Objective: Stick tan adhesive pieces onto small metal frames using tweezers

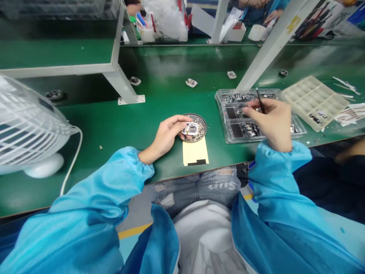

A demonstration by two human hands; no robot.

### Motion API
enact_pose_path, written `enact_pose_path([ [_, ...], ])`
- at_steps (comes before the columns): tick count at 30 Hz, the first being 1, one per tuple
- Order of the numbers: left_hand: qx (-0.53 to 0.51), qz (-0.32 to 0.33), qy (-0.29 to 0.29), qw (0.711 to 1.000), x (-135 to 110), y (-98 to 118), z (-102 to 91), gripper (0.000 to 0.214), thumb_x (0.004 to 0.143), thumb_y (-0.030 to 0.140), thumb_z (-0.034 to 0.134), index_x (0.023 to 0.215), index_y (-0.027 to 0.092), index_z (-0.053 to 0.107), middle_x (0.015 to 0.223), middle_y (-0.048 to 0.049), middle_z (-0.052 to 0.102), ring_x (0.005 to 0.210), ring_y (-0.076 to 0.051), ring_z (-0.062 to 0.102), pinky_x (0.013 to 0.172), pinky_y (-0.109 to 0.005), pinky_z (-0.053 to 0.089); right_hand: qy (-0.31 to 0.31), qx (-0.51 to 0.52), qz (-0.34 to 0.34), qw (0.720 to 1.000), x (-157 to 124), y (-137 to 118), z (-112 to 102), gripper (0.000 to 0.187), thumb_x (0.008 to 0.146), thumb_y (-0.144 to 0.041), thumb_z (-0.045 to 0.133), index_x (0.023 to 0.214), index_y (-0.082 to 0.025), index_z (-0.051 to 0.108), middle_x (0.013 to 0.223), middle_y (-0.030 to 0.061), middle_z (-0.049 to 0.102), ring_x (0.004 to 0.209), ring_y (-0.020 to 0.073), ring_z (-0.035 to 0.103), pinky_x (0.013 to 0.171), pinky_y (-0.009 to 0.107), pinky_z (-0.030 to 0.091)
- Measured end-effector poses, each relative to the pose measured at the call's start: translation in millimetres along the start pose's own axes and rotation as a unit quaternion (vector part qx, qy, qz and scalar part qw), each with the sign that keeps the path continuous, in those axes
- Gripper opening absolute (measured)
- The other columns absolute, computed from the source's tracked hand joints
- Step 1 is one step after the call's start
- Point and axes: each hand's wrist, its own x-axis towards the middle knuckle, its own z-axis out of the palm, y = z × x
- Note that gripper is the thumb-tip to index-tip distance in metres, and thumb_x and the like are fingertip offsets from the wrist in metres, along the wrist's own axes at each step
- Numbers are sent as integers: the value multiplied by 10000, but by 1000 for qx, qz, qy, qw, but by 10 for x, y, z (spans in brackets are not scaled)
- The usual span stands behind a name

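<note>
My left hand [168,133] pinches a small square white part [191,129] and holds it over a round dark dish [200,120] on the green bench. A yellow card [195,152] lies just in front of the dish. My right hand [272,118] is closed round thin dark tweezers [260,102], whose lower end reaches down into a clear plastic tray [228,131] filled with small dark parts. Both sleeves are blue.
A white fan [25,121] with its cord [71,163] stands at the left. A beige compartment tray [313,101] and paper strips [349,114] lie at the right. White frame legs [122,82] rise from the bench, with several small loose parts [191,82] behind. Another person's hands [270,15] work at the far side.
</note>
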Motion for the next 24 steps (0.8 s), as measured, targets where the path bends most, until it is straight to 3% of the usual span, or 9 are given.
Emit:
enact_pose_path([
  [3, 16, 7, 0, 1000, -30, 26, 34, 285, 851, 297, 780, 1088, 137, 777, 907, -64, 786, 648, -143, 716, 578, -239, 553, -37, 122, 18, 992, -302, -274, 215, 215, 803, -368, 855, 885, -204, 743, 883, 42, 785, 747, 179, 715, 683, 310, 552],
  [7, 36, 20, 13, 999, -77, 38, 90, 331, 777, 292, 875, 1046, 134, 763, 1013, -90, 806, 763, -164, 751, 654, -256, 621, -185, 288, 69, 937, -635, -516, 572, 355, 762, -433, 904, 849, -213, 639, 724, 9, 748, 695, 179, 742, 626, 271, 543],
  [10, 49, 27, 29, 998, -92, 26, 109, 339, 786, 365, 897, 988, 132, 758, 931, -88, 800, 681, -151, 721, 599, -250, 607, -218, 347, 90, 908, -776, -545, 774, 393, 727, -463, 937, 842, -209, 659, 701, -3, 742, 659, 154, 719, 627, 260, 550],
  [14, 77, 57, 39, 995, -89, 17, 90, 321, 884, 461, 816, 971, 153, 802, 835, -63, 776, 569, -114, 632, 506, -223, 517, -252, 374, 112, 885, -839, -493, 878, 369, 770, -510, 906, 938, -218, 756, 867, 32, 811, 798, 174, 764, 774, 303, 614],
  [20, 89, 71, 2, 993, -134, 27, 64, 346, 948, 489, 728, 1076, 188, 840, 921, -64, 793, 615, -134, 635, 604, -271, 539, -234, 313, 130, 911, -826, -448, 862, 415, 759, -588, 892, 773, -191, 772, 732, 35, 779, 669, 151, 676, 688, 289, 554],
  [24, 126, 98, -15, 987, -178, 50, 75, 322, 955, 424, 721, 1147, 193, 837, 997, -70, 813, 665, -145, 655, 636, -270, 551, -239, 307, 122, 913, -825, -432, 866, 417, 756, -591, 894, 760, -191, 774, 672, 17, 745, 622, 131, 628, 668, 275, 521],
])
